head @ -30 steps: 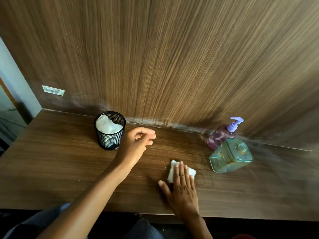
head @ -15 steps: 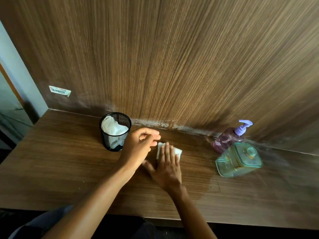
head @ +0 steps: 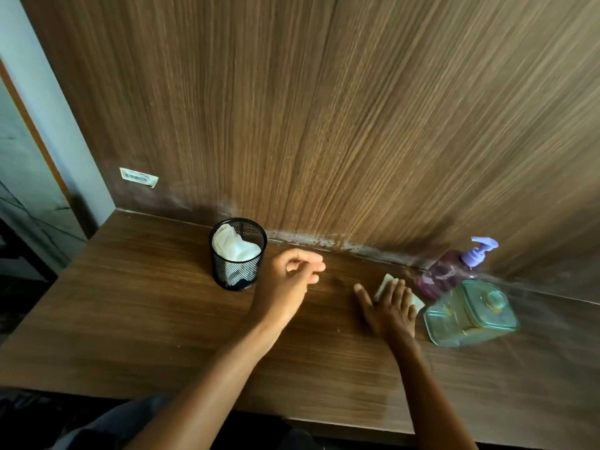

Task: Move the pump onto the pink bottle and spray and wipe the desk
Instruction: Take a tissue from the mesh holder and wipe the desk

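Pressing the white cloth [head: 385, 281] flat on the desk [head: 146, 303], the right hand [head: 391, 311] is seen with straight, spread fingers; the pink bottle [head: 438, 277], pump [head: 480, 251] fitted, stands just beside at 2 o'clock. Nothing is held by the loosely curled left hand [head: 289, 284].

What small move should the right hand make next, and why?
Probably slide the wipe leftward across the desk: the right hand presses it flat close beside the pink bottle and the green container, so there is little room further right.
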Demonstrator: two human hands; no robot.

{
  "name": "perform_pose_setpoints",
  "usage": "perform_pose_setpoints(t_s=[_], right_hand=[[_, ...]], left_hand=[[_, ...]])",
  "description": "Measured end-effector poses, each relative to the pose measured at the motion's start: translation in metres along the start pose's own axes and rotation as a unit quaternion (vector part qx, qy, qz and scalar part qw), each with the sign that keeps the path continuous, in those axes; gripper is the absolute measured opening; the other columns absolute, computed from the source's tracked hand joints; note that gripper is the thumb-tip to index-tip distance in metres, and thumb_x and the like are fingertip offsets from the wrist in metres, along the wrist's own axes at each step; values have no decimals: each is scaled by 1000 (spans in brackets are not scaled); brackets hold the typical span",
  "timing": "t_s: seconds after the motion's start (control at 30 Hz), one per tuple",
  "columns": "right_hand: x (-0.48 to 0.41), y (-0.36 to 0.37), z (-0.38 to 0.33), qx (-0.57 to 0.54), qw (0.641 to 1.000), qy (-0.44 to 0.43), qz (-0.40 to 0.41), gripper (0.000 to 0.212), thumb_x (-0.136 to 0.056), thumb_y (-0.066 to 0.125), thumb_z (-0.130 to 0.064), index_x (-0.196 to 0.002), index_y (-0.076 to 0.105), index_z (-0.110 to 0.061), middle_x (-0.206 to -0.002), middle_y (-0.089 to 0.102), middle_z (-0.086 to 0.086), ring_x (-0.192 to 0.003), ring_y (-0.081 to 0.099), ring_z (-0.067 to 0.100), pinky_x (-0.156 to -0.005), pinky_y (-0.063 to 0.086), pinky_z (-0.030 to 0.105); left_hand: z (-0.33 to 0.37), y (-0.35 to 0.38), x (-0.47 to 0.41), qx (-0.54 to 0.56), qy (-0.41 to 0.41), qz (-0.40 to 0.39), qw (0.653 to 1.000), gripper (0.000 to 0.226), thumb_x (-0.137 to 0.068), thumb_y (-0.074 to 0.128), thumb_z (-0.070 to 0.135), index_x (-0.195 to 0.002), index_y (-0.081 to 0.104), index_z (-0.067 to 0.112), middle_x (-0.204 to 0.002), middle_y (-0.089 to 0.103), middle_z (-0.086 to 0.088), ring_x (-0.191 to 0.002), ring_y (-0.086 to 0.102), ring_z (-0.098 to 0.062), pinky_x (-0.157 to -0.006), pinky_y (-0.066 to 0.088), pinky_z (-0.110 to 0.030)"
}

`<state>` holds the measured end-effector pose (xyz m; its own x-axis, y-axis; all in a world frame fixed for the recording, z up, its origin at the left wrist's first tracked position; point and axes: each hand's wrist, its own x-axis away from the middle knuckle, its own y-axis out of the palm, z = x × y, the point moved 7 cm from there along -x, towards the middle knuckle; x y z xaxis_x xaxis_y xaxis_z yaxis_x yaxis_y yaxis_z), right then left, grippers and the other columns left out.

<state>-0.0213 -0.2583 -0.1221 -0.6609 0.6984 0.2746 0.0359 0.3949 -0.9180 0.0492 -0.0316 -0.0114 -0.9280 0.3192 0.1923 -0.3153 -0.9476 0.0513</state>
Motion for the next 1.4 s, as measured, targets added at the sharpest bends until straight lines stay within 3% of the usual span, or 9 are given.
perform_pose_setpoints(t_s=[0.1, 0.33, 0.6, 0.8, 0.93, 1.07, 1.13, 1.23, 1.4], right_hand=[[-21, -2, -19, 7, 1000, 14, -2, 101, -80, 25, -76, -147, -6, -7, -158, -12, 12, -145, -14, 26, -117, -7, 47], [18, 21, -31, 91, 981, -170, -8, 88, -85, 26, -68, -148, -6, -15, -158, -10, 7, -145, -11, 20, -118, 0, 41], [-21, -1, -19, 15, 999, 26, -12, 97, -81, 20, -75, -147, -7, -8, -158, -14, 10, -144, -15, 24, -116, -8, 46], [15, 44, -101, 108, 982, -153, -24, 89, -84, 16, -68, -146, -13, -11, -156, -18, 10, -143, -19, 25, -116, -7, 44], [81, 58, -87, 83, 966, -245, -16, 105, -66, -2, -83, -147, -9, -17, -157, -14, 3, -143, -18, 17, -116, -8, 37], [85, 38, -30, 92, 976, -195, 2, 96, -75, 10, -77, -147, -9, -16, -158, -11, 4, -143, -15, 15, -118, -4, 37], [72, 28, -21, 65, 987, -144, -8, 89, -83, 23, -70, -147, -9, -15, -158, -10, 6, -144, -13, 18, -118, -3, 41], [51, 27, -45, 29, 995, -94, -24, 92, -83, 26, -71, -147, -7, -14, -158, -11, 7, -145, -15, 23, -118, -5, 46], [67, 51, -113, 52, 980, -191, -20, 96, -81, 28, -74, -148, -3, -13, -159, -8, 7, -145, -12, 23, -117, -6, 44]], left_hand=[[-1, 1, -2, -6, -1, -5, 1000, 19, -90, 47, 5, -94, 66, 6, -94, 72, -9, -66, 63, -1, -53, 44, -8], [-3, 0, -1, -5, -16, -10, 1000, 21, -89, 46, 3, -90, 67, 8, -95, 72, -10, -68, 63, -3, -53, 44, -7], [-2, -4, -1, -5, -14, -11, 1000, 20, -88, 47, 3, -91, 66, 6, -95, 72, -9, -71, 63, -5, -57, 45, -13], [2, -4, -2, 5, 2, -10, 1000, 18, -87, 48, -4, -91, 65, -1, -90, 67, -13, -56, 61, 10, -50, 42, -3], [16, -24, -2, -122, 109, 15, 986, 23, -85, 51, -1, -86, 66, 16, -92, 70, 1, -83, 66, -7, -71, 49, -16], [35, -76, -3, -321, 246, 166, 899, 30, -71, 67, 4, -98, 67, 16, -112, 63, -3, -106, 58, -25, -92, 42, -37], [21, -99, -13, -375, 180, 180, 892, 54, -68, 74, 14, -119, 58, 18, -134, 48, -10, -126, 42, -30, -103, 31, -41], [-5, -111, -27, -369, 80, 125, 918, 85, -68, 78, 19, -140, 33, 19, -148, 29, -15, -138, 25, -30, -113, 24, -42], [-17, -100, -36, -312, 59, 61, 946, 90, -69, 77, 12, -143, 26, 20, -145, 31, -11, -134, 30, -26, -107, 30, -35]])
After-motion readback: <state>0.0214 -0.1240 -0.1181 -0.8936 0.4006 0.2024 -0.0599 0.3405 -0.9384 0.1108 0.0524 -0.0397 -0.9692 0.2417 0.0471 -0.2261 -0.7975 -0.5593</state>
